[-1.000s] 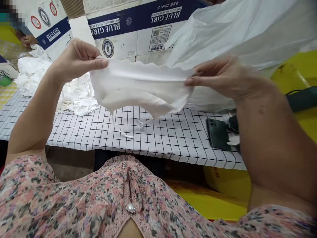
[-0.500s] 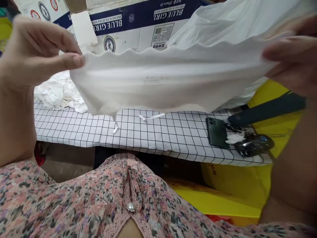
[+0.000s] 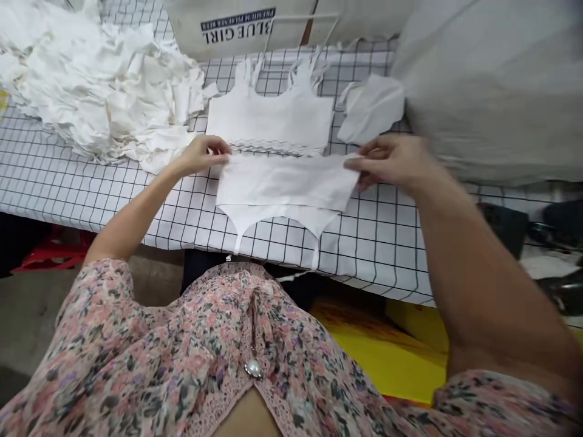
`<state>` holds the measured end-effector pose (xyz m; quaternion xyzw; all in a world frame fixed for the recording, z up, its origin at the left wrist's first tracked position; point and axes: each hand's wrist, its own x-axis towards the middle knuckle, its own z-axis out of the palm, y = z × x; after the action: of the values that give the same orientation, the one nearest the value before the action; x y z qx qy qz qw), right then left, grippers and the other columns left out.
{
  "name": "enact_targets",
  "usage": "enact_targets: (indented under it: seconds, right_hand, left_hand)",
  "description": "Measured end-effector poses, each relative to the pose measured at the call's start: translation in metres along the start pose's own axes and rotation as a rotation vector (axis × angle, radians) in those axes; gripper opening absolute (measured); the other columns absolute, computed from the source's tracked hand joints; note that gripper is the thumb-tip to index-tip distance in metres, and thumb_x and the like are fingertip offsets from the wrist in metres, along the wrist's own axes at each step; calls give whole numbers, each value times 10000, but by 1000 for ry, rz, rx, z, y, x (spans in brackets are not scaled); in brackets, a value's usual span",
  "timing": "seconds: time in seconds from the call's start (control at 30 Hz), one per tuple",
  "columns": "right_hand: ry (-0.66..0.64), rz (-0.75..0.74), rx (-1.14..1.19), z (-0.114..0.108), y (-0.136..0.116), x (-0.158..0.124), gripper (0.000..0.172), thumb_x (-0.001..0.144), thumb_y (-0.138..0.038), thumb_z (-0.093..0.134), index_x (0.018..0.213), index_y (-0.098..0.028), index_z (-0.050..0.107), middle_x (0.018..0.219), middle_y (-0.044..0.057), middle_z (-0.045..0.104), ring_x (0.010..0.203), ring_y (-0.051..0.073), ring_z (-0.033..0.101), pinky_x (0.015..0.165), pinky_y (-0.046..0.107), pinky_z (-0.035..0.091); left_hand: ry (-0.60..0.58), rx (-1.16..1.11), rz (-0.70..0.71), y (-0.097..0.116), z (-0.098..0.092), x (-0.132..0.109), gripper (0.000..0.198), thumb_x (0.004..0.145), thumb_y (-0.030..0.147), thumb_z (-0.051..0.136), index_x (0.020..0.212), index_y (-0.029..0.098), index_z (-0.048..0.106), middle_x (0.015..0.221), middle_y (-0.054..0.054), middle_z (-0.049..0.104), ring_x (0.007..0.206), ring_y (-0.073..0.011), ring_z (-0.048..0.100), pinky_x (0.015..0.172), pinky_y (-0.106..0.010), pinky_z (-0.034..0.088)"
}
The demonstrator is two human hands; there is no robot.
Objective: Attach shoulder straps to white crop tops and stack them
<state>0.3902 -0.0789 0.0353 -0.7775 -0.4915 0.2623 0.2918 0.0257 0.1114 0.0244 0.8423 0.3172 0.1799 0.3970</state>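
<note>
A white camisole top (image 3: 282, 182) with thin straps lies along the table's near side, its straps pointing toward me and hanging past the edge. My left hand (image 3: 204, 155) pinches its far left corner between thumb and fingers. At the far right corner, my right hand (image 3: 387, 161) pinches the same hem. Just beyond it lies a neat stack of white camisole tops (image 3: 271, 118), wavy hems toward me and straps pointing away. The held top's far hem meets or slightly overlaps the stack's near edge.
A large heap of white garments (image 3: 113, 91) fills the table's left. One crumpled white piece (image 3: 373, 109) lies right of the stack. Behind stands a carton (image 3: 237, 30); a big whitish plastic bag (image 3: 492, 91) bulges at right. The checked tablecloth (image 3: 382, 243) covers the table.
Both hands have lowered the camisole top from a raised, stretched position onto the table. The view has tilted down, bringing the stack and more of the heap into sight.
</note>
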Motion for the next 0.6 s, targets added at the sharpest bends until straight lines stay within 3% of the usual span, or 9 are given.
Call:
enact_targets:
  seconds: [0.03,0.1,0.17,0.27,0.37,0.43,0.5,0.6]
  right_hand:
    - [35,15,-113,12,2,-1,271,915,-273,831,1072,-70,744,950,204,769,949,284,735,938,535,582]
    - [72,-41,-244,33,4,-11,432,996,-324,730,1363,-101,677,1346,279,697,1277,371,660,1157,619,462]
    - [4,-227,-322,53,7,-28,592,1087,-444,544,1604,-160,485,1644,251,493,1530,390,476,1272,661,341]
    - [-232,-443,-508,79,23,-53,757,1107,-588,345,1743,-215,171,1800,182,237,1681,378,226,1289,775,225]
    - [-310,-397,-622,84,51,-67,875,1080,-653,341,1759,-220,-2,1827,183,99,1702,403,114,1262,821,204]
    - [-249,-361,-625,77,65,-75,898,1071,-657,362,1761,-198,17,1819,216,104,1696,434,118,1251,820,221]
    - [-154,-351,-586,70,69,-86,836,1074,-624,384,1754,-195,155,1800,239,178,1674,459,194,1256,789,252]
    - [-51,-330,-463,66,53,-113,627,1089,-521,419,1638,-221,463,1646,226,503,1540,438,475,1231,679,407]
  left_hand:
    - [80,55,25,-13,15,-2,95,851,202,788,939,170,771,1035,-101,765,986,-218,711,1013,-438,593]
    - [128,139,119,-25,40,-12,158,931,219,690,1062,182,770,1235,-130,739,1191,-265,694,1126,-480,540]
    - [11,192,231,-26,58,-28,287,1025,251,570,1258,197,729,1439,-140,671,1402,-282,615,1217,-495,482]
    - [-239,277,327,-28,71,-46,494,1068,356,546,1538,205,557,1681,-132,491,1630,-310,390,1350,-553,306]
    - [-274,333,321,-43,67,-51,675,1050,477,590,1645,205,426,1771,-129,350,1696,-344,231,1387,-597,160]
    - [-219,336,293,-50,59,-53,674,1038,526,601,1622,221,459,1761,-129,368,1689,-353,247,1380,-601,175]
    - [-128,333,270,-47,55,-62,521,1048,495,591,1493,222,594,1662,-140,507,1626,-353,380,1340,-595,280]
    - [-1,315,240,-19,61,-97,238,1072,369,565,1133,217,738,1221,-128,753,1255,-297,674,1101,-508,524]
